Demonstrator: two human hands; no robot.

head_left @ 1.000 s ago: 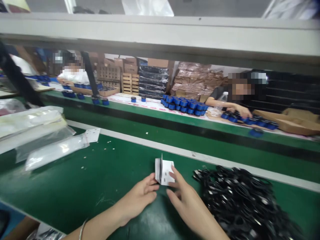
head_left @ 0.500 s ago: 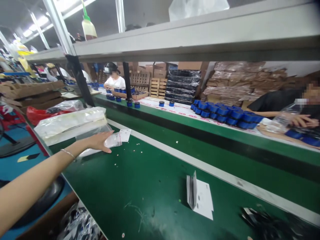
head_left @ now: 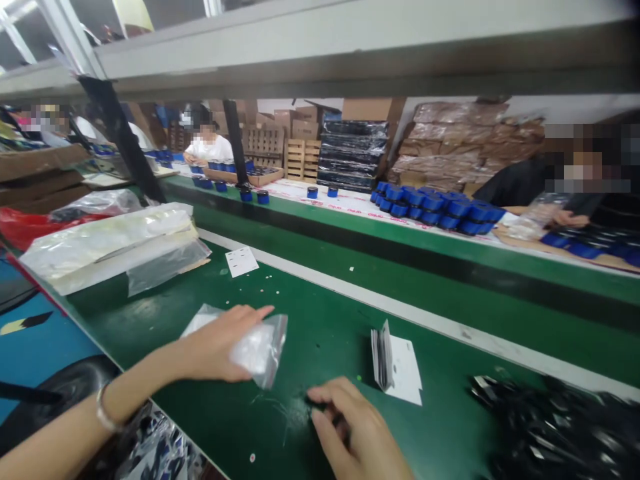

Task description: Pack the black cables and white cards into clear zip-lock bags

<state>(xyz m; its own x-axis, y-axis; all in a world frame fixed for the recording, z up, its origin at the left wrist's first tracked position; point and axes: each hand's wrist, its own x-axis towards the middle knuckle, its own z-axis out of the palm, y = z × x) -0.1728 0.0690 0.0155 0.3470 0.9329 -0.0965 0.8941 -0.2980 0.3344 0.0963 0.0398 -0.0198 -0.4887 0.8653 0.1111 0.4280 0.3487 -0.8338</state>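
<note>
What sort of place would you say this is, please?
Probably a factory packing line: long green workbench, rows of blue spools, stacked cardboard boxes, and a plastic bag in the left hand.

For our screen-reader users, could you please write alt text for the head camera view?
The left hand holds a clear plastic bag above a green workbench; the right hand rests on the bench near a folded white card and a pile of black items.
</note>
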